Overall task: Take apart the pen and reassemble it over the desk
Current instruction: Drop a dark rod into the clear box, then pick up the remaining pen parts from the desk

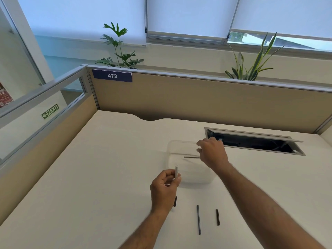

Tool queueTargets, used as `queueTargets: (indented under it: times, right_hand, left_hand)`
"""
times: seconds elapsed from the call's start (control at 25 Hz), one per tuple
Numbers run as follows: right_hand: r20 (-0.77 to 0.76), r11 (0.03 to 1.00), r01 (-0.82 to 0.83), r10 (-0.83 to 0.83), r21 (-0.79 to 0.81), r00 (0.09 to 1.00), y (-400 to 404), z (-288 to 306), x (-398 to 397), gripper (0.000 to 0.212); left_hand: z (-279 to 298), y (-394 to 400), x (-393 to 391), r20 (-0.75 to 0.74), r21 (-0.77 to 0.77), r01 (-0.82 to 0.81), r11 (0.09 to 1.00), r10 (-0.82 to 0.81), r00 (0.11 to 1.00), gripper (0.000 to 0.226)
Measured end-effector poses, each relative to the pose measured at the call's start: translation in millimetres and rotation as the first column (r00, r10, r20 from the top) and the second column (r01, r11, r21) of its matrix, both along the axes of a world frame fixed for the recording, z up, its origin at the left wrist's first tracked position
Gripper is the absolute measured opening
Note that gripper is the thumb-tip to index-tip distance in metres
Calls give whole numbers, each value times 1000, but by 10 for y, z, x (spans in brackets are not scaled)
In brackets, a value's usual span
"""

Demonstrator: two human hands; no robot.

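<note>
Place: an office cubicle
Walls: tan partition panels (197, 97) with grey metal trim; a numbered plate "473" (112, 76)
Desk: pale desk (89, 177) with an open cable hatch (255, 141)
Surroundings: roller blinds (188, 15); potted plants (120, 49); green EXIT sign (50, 111)

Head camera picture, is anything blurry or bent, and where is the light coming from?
Head view: wide-angle bends the partition; daylight comes through the blinds; right hand slightly motion-blurred; clear tray barely shows against the desk.
</note>
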State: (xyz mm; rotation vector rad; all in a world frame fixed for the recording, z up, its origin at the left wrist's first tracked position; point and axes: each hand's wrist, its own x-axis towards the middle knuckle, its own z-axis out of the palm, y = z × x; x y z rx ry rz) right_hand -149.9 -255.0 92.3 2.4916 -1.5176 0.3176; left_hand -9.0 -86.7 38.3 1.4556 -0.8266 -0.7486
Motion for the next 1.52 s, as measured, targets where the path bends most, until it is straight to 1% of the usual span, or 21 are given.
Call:
queueTargets:
  times: [0.12,0.2,0.32,0.44,0.52,0.6,0.68,0.72,0.84,1.0,1.08,1.16,1.32,1.4,1.52]
  right_hand:
    - [35,1000,-7,6,2,999,9,-21,-44,17]
    - [101,1000,-15,13,18,995,57,-16,-65,19]
    - [263,999,-33,26,23,965,210,1,-68,19]
    - [430,999,-24,4,41,903,438,7,-62,16]
    - [472,996,-29,-16,88,882,594,-20,-71,16]
    - [495,982,-21,-77,190,866,751,-77,-92,18]
    - [482,946,20,-183,324,857,907,-168,-133,20]
    - [450,917,49,-240,396,860,978,-226,-157,21]
    - [274,799,158,-374,580,886,1175,-409,-230,24]
    - [56,611,273,-464,743,884,1345,-541,-300,40]
    - [0,502,289,-498,815,867,1385,-558,-313,48]
    - [-24,425,282,-519,860,854,1425,-574,-313,46]
    - [-3,357,253,-573,899,819,1447,-600,-320,28]
    - [17,337,233,-599,912,800,1449,-608,-335,23]
    - [67,374,216,-614,902,786,1484,-617,-337,28]
  left_hand:
    - [-9,-2,3,26,15,3,1000,-3,1000,21]
    - [-13,-1,-1,43,20,2,1000,-3,999,21]
    - [-10,4,-13,50,26,2,1000,-4,999,22]
    - [-5,10,-14,54,28,10,1000,-11,998,21]
    - [-1,14,-10,57,30,15,999,-17,998,21]
    - [2,23,-6,67,33,22,999,-24,997,23]
    - [3,39,-7,73,38,26,999,-29,997,24]
    - [1,44,-8,72,40,27,999,-30,997,24]
    - [-10,75,-13,75,45,27,999,-31,997,22]
    - [-8,118,-30,93,47,32,998,-37,995,22]
    - [-5,136,-45,94,50,34,998,-38,995,21]
    - [-2,152,-64,93,53,38,998,-43,995,20]
    - [11,183,-90,90,55,54,997,-58,994,18]
    - [16,197,-95,86,55,55,997,-60,994,17]
    - [15,214,-100,83,53,64,997,-68,994,17]
